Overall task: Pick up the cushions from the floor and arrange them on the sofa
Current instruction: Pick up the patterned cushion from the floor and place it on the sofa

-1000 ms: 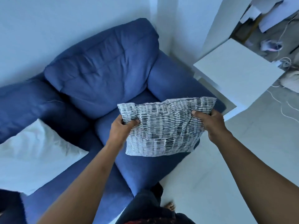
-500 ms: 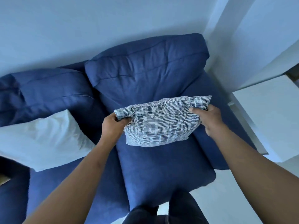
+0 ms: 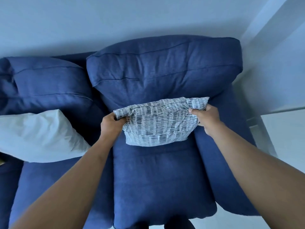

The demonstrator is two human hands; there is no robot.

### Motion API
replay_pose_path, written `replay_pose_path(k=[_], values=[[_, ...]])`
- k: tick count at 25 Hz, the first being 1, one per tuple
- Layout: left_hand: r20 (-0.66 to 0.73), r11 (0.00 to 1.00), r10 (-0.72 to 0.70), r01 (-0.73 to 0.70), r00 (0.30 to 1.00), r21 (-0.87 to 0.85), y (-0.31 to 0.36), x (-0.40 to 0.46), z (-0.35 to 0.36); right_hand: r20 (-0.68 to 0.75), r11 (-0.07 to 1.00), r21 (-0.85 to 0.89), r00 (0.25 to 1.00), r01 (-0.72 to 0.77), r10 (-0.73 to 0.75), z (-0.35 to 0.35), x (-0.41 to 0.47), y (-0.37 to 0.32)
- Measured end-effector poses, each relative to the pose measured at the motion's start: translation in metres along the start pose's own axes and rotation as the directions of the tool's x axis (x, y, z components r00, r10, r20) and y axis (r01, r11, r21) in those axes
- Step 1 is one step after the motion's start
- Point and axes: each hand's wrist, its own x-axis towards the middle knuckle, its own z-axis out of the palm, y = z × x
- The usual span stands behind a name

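A grey-and-white patterned cushion [image 3: 156,123] hangs upright over the right seat of the blue sofa [image 3: 158,179], close in front of the right back cushion [image 3: 161,70]. My left hand [image 3: 111,125] grips its upper left corner. My right hand [image 3: 206,117] grips its upper right corner. Its lower edge is at or just above the seat; I cannot tell whether it touches. A plain white cushion [image 3: 41,138] leans on the left seat against the left back cushion [image 3: 47,83].
The sofa's right armrest [image 3: 231,146] runs beside my right forearm. A white side table [image 3: 283,138] stands just beyond it at the right. A pale wall [image 3: 115,22] rises behind the sofa. My legs show at the bottom edge.
I have stepped up to face the sofa squarely. The patterned cushion, held in both hands, has moved forward and down to the back of the right seat.
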Motion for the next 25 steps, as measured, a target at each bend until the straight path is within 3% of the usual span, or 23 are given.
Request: replay_pose_path(k=[9, 19, 25], values=[[-0.076, 0.989, -0.133, 0.137, 0.988, 0.055, 0.002, 0.075, 0.038, 0.083, 0.995, -0.095, 0.996, -0.031, 0.039, 0.02, 0.093, -0.011], [-0.239, 0.98, -0.189, 0.196, 0.952, 0.009, 0.023, 0.107, 0.04, -0.025, 0.899, -0.431, 0.995, 0.076, -0.096, 0.029, 0.132, -0.022], [-0.23, 0.975, -0.209, 0.221, 0.951, 0.028, 0.017, 0.065, 0.025, 0.002, 0.92, -0.39, 0.999, 0.045, -0.048, 0.023, 0.109, -0.017]])
